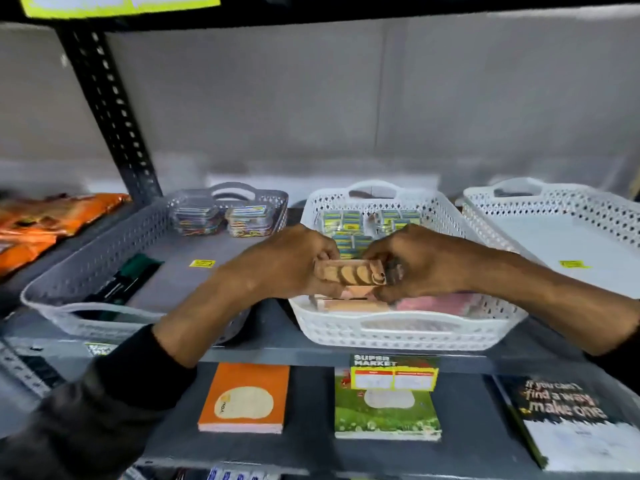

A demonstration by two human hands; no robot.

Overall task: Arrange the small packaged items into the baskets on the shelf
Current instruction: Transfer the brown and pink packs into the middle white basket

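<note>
Packet (349,271) above the white basket (398,332) — left hand (291,261) and right hand (419,263) clamped on its ends.

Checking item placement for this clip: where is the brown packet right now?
The brown packet is at the centre of the head view, held between the left hand and right hand above the middle white basket's front half.

The shelf (277,317) is a grey metal board. Taking the middle white basket (398,332) as the mark: it stands at the front edge; a grey basket (104,268) sits just left of it, another white basket (554,206) just right. Far left of it lie orange packets (45,220), directly on the board.
</note>
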